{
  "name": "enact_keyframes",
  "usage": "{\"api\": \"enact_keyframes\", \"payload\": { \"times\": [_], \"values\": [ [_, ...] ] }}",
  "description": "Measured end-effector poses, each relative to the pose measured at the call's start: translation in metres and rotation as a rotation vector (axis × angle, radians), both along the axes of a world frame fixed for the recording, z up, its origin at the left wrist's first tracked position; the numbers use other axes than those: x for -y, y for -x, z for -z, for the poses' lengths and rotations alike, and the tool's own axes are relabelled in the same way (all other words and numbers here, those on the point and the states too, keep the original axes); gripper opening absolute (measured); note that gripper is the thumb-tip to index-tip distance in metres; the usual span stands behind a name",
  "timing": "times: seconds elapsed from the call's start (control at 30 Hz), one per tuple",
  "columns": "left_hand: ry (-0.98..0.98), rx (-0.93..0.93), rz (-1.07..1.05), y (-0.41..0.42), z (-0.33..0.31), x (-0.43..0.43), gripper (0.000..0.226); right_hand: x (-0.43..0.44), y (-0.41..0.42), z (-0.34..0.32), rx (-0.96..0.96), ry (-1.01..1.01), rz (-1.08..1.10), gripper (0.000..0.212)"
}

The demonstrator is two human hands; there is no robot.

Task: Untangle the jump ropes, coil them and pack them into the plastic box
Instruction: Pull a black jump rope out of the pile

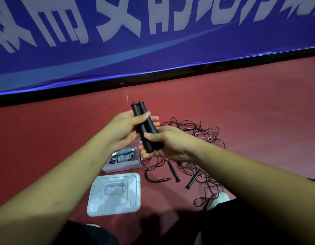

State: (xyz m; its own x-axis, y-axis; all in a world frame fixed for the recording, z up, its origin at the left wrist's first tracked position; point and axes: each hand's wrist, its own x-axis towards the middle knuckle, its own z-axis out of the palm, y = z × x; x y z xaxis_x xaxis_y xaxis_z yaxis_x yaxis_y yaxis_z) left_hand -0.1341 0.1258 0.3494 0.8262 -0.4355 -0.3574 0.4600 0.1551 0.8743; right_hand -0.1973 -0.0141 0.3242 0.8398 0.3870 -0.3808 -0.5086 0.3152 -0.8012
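Two handles (142, 129) I am squeezing side by side, left hand (125, 128) and right hand (169, 144) both clamped on, keeping them tidy for the box (121, 167) at six o'clock.

Left hand (123, 128) and right hand (170, 144) grip two black handles (137, 109) together. The box (121, 167) with coiled grey ropes (125, 155) sits at 7 o'clock, lid (116, 206) nearer. A tangle (197, 156) lies at 4 o'clock.

Red floor (241, 106); blue banner (153, 50) with large white characters along far edge, black strip beneath; banner's lower hem glossy under light.
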Motion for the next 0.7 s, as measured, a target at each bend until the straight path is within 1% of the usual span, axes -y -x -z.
{"api": "enact_keyframes", "payload": {
  "times": [0.03, 0.07, 0.13, 0.17, 0.23, 0.27, 0.3, 0.33, 0.37, 0.43, 0.53, 0.6, 0.7],
  "values": [
    [-0.010, 0.035, 0.009, 0.002, -0.001, 0.001, 0.016, 0.003, 0.000, -0.003, 0.034, 0.066, -0.036, 0.015],
    [-0.016, 0.061, 0.002, 0.003, -0.002, 0.001, 0.014, 0.009, 0.000, -0.006, 0.084, 0.187, -0.110, 0.019],
    [-0.022, 0.079, -0.020, -0.001, -0.006, -0.001, 0.012, 0.028, -0.001, -0.015, 0.188, 0.507, -0.288, 0.036],
    [-0.035, 0.070, -0.012, -0.004, -0.009, -0.004, 0.012, 0.039, -0.004, -0.020, 0.230, 0.646, -0.331, 0.046],
    [-0.065, 0.019, 0.100, -0.006, -0.016, -0.013, 0.018, 0.065, -0.012, -0.029, 0.318, 0.826, -0.274, 0.066],
    [-0.085, -0.016, 0.196, -0.005, -0.020, -0.017, 0.023, 0.075, -0.015, -0.034, 0.352, 0.833, -0.198, 0.073],
    [-0.105, -0.044, 0.298, -0.004, -0.023, -0.020, 0.028, 0.083, -0.018, -0.037, 0.371, 0.769, -0.114, 0.075],
    [-0.119, -0.061, 0.387, -0.001, -0.027, -0.022, 0.030, 0.087, -0.021, -0.038, 0.377, 0.667, -0.038, 0.072],
    [-0.122, -0.070, 0.451, 0.001, -0.029, -0.023, 0.029, 0.089, -0.024, -0.036, 0.373, 0.556, 0.007, 0.064],
    [-0.095, -0.078, 0.526, 0.006, -0.032, -0.021, 0.027, 0.081, -0.026, -0.030, 0.379, 0.393, -0.022, 0.045],
    [-0.049, -0.077, 0.551, 0.010, -0.033, -0.018, 0.027, 0.057, -0.024, -0.023, 0.403, 0.252, -0.139, 0.030],
    [-0.070, -0.053, 0.510, 0.010, -0.034, -0.016, 0.028, 0.051, -0.025, -0.028, 0.425, 0.245, -0.107, 0.032],
    [-0.085, -0.048, 0.432, 0.010, -0.033, -0.015, 0.032, 0.066, -0.031, -0.037, 0.509, 0.388, -0.009, 0.037]
  ]
}}
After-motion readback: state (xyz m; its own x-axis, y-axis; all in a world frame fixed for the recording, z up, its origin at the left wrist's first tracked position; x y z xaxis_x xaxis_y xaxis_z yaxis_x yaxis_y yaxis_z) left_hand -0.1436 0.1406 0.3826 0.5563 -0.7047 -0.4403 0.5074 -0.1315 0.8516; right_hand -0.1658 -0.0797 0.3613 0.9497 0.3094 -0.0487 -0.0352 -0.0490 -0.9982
